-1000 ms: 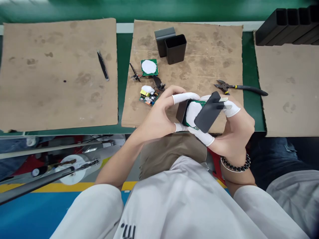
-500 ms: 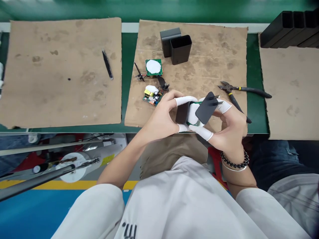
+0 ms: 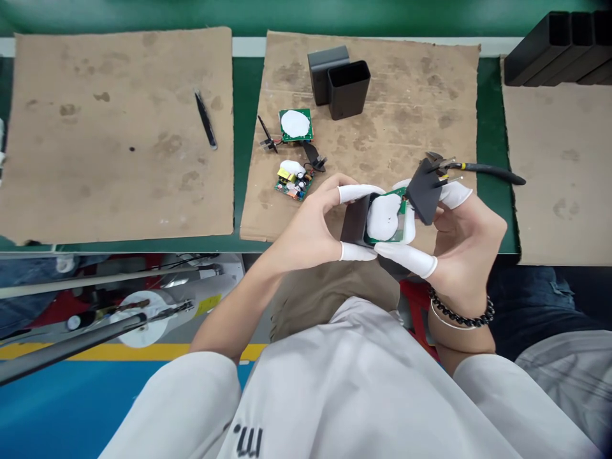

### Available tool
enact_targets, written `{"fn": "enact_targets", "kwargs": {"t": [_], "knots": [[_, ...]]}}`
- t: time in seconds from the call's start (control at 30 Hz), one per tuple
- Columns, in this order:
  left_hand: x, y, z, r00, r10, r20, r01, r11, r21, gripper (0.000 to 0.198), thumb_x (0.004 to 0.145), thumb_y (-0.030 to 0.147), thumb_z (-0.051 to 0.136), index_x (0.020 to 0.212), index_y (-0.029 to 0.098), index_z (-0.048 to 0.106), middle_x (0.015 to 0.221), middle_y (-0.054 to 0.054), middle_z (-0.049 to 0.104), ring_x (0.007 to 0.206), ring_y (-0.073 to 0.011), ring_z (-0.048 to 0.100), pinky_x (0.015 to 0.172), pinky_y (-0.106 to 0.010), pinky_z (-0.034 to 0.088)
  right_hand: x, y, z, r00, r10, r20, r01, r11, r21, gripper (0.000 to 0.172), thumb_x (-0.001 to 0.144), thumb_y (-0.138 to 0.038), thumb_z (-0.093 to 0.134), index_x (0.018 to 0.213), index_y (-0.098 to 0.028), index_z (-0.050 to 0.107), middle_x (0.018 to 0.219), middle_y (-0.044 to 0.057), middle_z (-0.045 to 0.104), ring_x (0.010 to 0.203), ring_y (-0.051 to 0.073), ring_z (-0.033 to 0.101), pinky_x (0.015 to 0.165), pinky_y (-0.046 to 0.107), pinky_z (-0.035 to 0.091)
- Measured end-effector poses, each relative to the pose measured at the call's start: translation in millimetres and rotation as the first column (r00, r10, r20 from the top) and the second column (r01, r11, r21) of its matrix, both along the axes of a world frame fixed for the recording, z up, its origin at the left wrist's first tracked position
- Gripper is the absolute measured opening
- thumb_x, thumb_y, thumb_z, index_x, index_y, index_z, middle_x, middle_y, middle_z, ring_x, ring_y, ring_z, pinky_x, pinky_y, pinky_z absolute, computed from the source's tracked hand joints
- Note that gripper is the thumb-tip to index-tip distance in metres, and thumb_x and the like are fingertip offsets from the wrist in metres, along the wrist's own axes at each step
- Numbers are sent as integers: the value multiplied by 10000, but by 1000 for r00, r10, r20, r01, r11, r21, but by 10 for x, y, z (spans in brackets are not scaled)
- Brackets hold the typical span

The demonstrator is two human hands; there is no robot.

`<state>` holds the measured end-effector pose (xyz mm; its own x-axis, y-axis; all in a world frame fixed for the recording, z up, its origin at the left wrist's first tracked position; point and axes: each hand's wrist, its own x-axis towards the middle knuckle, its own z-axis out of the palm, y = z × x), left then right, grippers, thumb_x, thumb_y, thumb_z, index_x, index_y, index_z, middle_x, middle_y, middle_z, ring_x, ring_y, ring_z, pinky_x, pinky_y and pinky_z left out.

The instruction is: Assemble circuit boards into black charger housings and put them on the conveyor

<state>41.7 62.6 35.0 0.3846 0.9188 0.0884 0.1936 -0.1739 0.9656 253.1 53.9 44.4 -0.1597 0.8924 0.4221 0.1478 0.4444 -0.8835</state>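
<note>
My left hand [image 3: 310, 226] is wrapped round a black plastic case [image 3: 352, 221], thumb and forefinger in white finger cots. Partly inside the case's open end is a green circuit board [image 3: 400, 193] with a white pad [image 3: 383, 217] on top. My right hand [image 3: 456, 245], also in white finger cots, grips the board's edges, its thumb close to the case rim. A black end plate with plug prongs [image 3: 424, 192] sticks up at the board's outer end, near my right fingers. Part of the board is hidden in the case.
Two black cases [image 3: 349, 92] and two circuit boards, one white-padded [image 3: 295, 125] and one with exposed components [image 3: 292, 180], are on the cardboard [image 3: 406, 102]. Cutting pliers [image 3: 492, 172] lie behind my right hand. Tweezers [image 3: 205, 120] are at left; several black cases [image 3: 540, 51] stand far right.
My right hand has moved right, and the end plate has swung outward with it. More of the white pad and board now shows at the case's mouth.
</note>
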Motion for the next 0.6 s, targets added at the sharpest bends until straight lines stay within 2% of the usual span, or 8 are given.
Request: {"fn": "enact_targets", "kwargs": {"t": [0.07,0.17,0.27,0.4,0.6], "knots": [[-10,-16,30,1000,5,-27,-5,1000,20,608,727,537,906,1233,258,717,1238,-91,671,1188,-316,658,1048,-501,555,9,-4,33,1000,16,-27,-16,1000,6,555,615,-139,954,1129,-239,771,1071,25,768,967,229,728,844,361,675],[-26,-49,36,1000,7,22,-7,1000,22,645,722,576,908,1250,261,713,1277,-98,658,1214,-313,650,1050,-488,562,14,-15,84,996,40,-81,-41,999,-15,545,628,-104,939,1129,-250,782,1003,7,756,912,218,720,790,352,664],[-33,-78,5,994,30,103,-32,999,17,644,694,533,945,1240,271,725,1269,-93,653,1202,-302,658,1009,-458,591,2,-19,124,997,31,-70,-34,998,-46,526,645,-135,942,1126,-281,790,991,-3,750,915,236,715,809,395,667],[-31,-90,-41,982,67,179,-80,994,68,709,603,473,1003,1232,273,745,1198,-86,664,1127,-293,676,934,-428,624,-8,8,107,995,73,-61,-72,997,22,550,640,-130,934,1140,-316,803,1018,-22,768,896,252,715,785,419,683],[-51,-92,-43,977,55,208,-78,992,102,642,630,393,997,1216,271,764,1162,-82,659,1111,-282,674,917,-414,636,-31,23,87,994,86,-66,-83,996,40,526,626,-95,920,1099,-299,811,1016,-6,752,882,243,693,730,403,682]]}}
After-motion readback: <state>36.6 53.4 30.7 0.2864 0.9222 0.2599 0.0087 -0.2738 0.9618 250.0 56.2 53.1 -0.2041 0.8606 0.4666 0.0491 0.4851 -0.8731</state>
